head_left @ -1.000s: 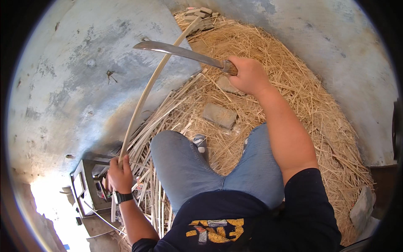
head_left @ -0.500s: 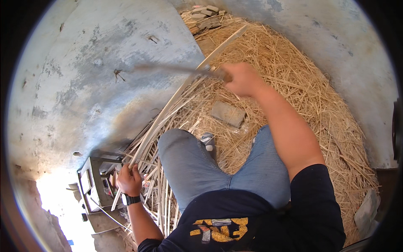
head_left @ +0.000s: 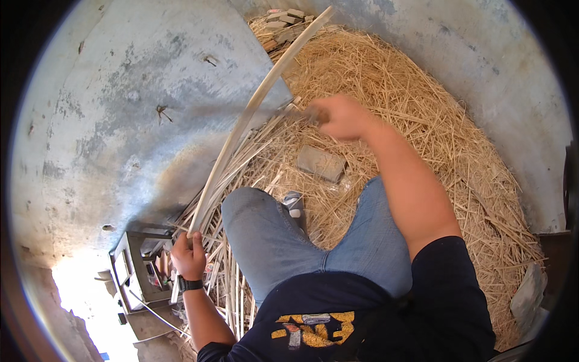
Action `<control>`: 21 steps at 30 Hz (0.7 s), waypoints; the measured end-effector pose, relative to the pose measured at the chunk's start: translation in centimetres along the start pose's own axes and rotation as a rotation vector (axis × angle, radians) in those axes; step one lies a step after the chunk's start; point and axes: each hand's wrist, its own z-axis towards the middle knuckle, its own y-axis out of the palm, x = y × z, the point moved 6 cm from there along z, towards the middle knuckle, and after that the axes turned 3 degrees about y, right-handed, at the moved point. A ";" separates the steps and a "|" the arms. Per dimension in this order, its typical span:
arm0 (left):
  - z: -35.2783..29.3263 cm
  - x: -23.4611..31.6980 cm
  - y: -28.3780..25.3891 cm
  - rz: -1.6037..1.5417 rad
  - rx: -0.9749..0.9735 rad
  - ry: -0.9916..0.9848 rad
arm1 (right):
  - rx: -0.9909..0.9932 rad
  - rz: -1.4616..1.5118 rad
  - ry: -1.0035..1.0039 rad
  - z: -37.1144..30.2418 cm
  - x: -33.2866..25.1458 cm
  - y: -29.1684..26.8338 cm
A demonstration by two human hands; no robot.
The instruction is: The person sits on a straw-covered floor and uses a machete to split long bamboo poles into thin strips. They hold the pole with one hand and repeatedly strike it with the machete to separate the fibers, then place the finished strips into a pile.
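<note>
My left hand (head_left: 189, 256), with a watch on the wrist, pinches the lower end of a long pale strip (head_left: 250, 110) that looks like split bamboo. The strip rises at a slant past my knee, bowing slightly, and its far end nears the back wall. My right hand (head_left: 345, 117) is closed around the handle of a long-bladed knife (head_left: 292, 111). Motion smears the blade, which points left, level with the strip's upper half. Whether the blade touches the strip I cannot tell.
Straw-like shavings (head_left: 410, 114) cover the floor. A grey brick (head_left: 321, 163) lies in front of my knees. More pale strips (head_left: 232, 289) are heaped left of my leg, near a boxy frame (head_left: 140, 265). Worn blue-grey walls (head_left: 139, 72) stand left and behind; bricks (head_left: 286, 19) are piled far off.
The strip's far end has swung up and left, and the strip looks more bowed. My right hand has shifted slightly left with the knife, whose blade is now more blurred.
</note>
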 end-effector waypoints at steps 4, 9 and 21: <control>-0.3 -0.5 0.3 -0.085 -0.068 -0.083 | 0.257 0.156 0.187 0.0 3.7 -2.8; 0.0 0.1 1.7 -0.168 -0.054 -0.123 | 0.065 -0.131 -0.099 0.0 -2.8 0.2; 0.7 2.0 -0.5 -0.042 -0.020 -0.042 | 0.169 0.051 0.173 0.2 2.9 -1.6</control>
